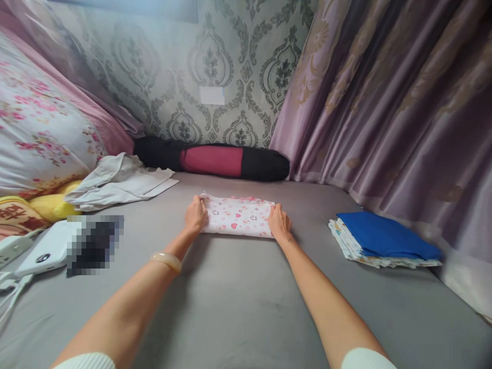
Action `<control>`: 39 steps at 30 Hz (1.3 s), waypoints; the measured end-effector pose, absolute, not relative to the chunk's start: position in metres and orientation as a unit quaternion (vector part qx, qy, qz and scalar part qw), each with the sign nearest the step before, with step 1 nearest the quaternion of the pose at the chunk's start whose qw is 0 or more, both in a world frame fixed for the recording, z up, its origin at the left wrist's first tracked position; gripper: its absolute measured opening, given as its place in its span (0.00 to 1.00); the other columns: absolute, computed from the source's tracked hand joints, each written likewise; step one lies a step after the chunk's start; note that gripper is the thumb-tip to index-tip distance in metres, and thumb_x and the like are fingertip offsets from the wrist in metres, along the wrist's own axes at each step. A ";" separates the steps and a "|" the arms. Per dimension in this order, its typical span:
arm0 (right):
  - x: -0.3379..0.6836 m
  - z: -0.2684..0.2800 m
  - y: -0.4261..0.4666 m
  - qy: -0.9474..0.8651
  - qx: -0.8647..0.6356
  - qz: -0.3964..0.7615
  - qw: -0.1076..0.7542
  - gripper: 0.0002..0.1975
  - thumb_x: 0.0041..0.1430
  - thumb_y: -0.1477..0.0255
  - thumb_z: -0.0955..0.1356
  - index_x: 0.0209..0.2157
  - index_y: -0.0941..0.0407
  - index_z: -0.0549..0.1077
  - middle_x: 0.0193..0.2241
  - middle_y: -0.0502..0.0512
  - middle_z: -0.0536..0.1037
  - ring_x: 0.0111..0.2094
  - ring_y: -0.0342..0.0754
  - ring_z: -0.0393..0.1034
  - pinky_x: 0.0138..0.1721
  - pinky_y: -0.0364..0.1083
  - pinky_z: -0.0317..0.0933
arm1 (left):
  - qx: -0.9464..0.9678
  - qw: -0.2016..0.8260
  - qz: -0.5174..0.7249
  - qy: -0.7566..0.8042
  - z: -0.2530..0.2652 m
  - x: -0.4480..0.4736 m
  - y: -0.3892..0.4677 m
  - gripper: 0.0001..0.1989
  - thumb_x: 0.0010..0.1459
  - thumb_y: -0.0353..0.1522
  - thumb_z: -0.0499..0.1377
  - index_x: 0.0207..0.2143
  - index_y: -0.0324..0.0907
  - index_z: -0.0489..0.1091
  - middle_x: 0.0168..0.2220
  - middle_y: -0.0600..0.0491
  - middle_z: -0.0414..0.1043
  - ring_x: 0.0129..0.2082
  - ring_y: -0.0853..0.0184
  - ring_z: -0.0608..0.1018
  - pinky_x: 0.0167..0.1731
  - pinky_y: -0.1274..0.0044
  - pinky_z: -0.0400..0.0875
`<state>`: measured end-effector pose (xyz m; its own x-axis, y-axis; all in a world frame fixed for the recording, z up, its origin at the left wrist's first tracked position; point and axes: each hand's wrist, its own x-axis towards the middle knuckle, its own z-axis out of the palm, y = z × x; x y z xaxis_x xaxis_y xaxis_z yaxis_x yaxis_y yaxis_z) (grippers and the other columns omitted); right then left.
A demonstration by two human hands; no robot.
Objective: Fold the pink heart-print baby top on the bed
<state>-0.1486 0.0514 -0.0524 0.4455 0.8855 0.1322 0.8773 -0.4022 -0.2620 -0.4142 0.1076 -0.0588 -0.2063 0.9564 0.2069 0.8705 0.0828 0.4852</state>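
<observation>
A white cloth (239, 217) printed with pink hearts and small flowers lies folded into a long rectangle in the middle of the grey bed sheet (238, 292). My left hand (196, 214) grips its left end, fingers closed over the edge. At the opposite end my right hand (280, 221) is closed on the right edge. The fabric stretches between both hands, and a pinkish ruffled trim shows along its far side. A pale bangle (166, 261) circles my left wrist.
To the right sits a stack of folded cloths with a blue one (388, 236) on top. A black and red bolster-shaped bag (211, 160) lies against the wall. On the left are a crumpled light garment (121, 179), a white power bank (49, 248) with cables, and a floral pillow (42, 123).
</observation>
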 end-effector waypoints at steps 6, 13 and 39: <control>-0.144 -0.057 0.076 -0.532 -0.835 0.014 0.144 0.17 0.71 0.65 0.51 0.48 0.58 0.63 0.39 0.64 0.78 0.42 0.54 0.74 0.40 0.47 0.60 | 0.615 0.093 0.255 0.740 -0.064 -0.410 0.125 0.15 0.67 0.37 0.40 0.45 0.42 0.62 0.41 0.41 0.75 0.41 0.54 0.78 0.33 0.72 0.65; -0.140 -0.055 0.092 -0.536 -0.832 0.030 0.140 0.17 0.70 0.66 0.52 0.49 0.58 0.64 0.41 0.65 0.78 0.44 0.54 0.74 0.41 0.47 0.60 | 0.619 0.099 0.251 0.737 -0.071 -0.408 0.145 0.16 0.66 0.38 0.39 0.44 0.42 0.62 0.41 0.39 0.76 0.41 0.53 0.78 0.31 0.71 0.64; -0.094 -0.066 0.090 -0.497 -0.814 0.188 0.236 0.18 0.65 0.64 0.59 0.35 0.59 0.75 0.33 0.59 0.79 0.34 0.46 0.73 0.32 0.40 0.60 | 0.590 0.312 0.245 0.703 -0.063 -0.452 0.144 0.22 0.52 0.50 0.55 0.25 0.39 0.70 0.21 0.48 0.72 0.24 0.62 0.75 0.23 0.77 0.63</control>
<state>-0.0941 0.0904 -0.0661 0.4357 0.8972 -0.0717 0.7196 -0.3951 -0.5710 -0.4522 0.1439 -0.0626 -0.1087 0.9829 -0.1485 0.6771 0.1825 0.7129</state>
